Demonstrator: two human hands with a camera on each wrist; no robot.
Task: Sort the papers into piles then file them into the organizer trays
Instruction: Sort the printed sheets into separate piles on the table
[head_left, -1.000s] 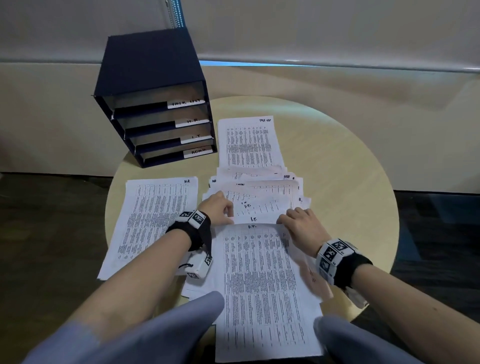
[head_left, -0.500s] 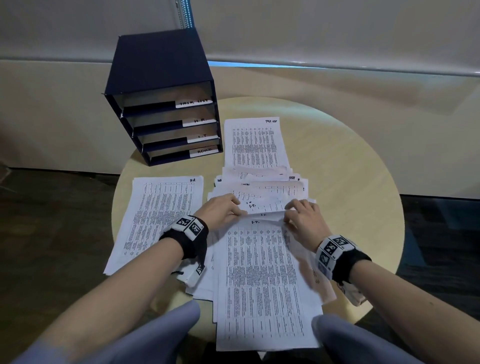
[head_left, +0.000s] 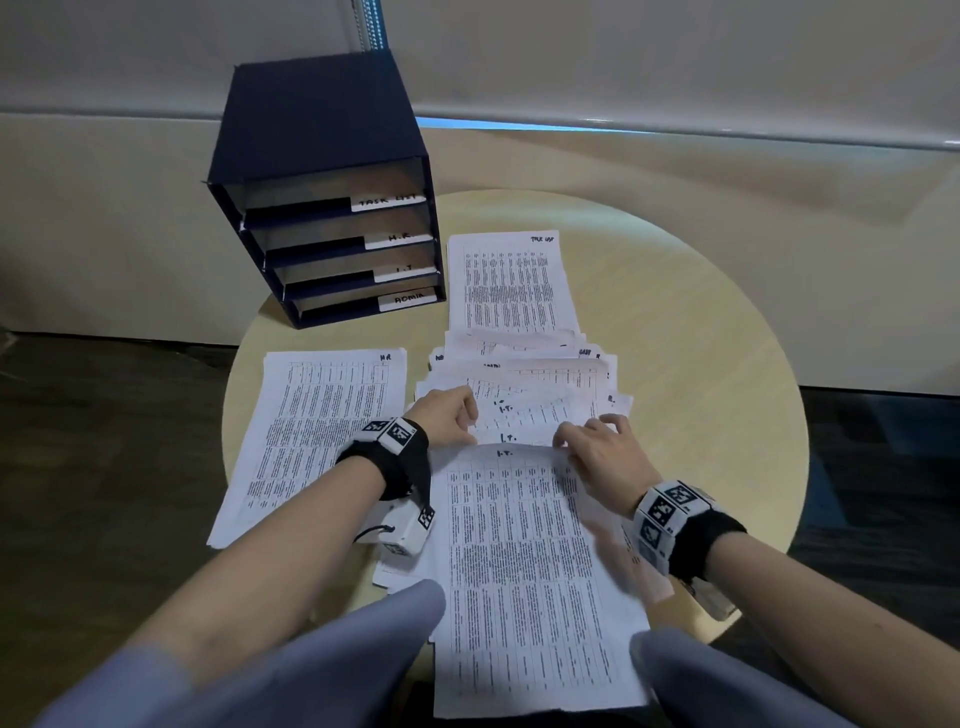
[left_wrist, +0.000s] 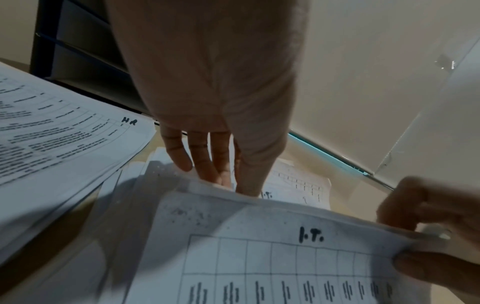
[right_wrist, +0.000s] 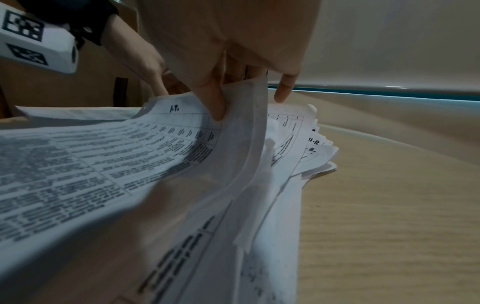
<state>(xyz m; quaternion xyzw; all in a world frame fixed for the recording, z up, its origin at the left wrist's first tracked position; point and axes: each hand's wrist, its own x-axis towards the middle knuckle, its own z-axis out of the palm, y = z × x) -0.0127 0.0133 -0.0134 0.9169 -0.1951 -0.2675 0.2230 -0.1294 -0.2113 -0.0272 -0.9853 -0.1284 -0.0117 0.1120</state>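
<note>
**Both hands at the top edge of an I.T. sheet**

Nearest the person, the I.T. sheet lies lengthwise on the round tabletop, its long axis running from the near rim away from the person, its handwritten heading at the far end; its near end hangs past the tabletop's edge. The right hand pinches the sheet's far right corner between thumb and fingers, and the corner curls upward in the right wrist view; the left hand rests at the far left corner, fingers extended down onto the papers, whether it grips any sheet I cannot tell. Just beyond the hands sits a fanned heap of unsorted papers, their top edges staggered, marked I.T. and H.R.; to the left an HR pile lies with the same lengthwise direction, slightly tilted. Farther on, a Task List sheet lies lengthwise, touching the heap's far side; at the far left stands the dark blue organizer, four trays open toward the person, labelled Task List, H.R., I.T., Admin.
</note>
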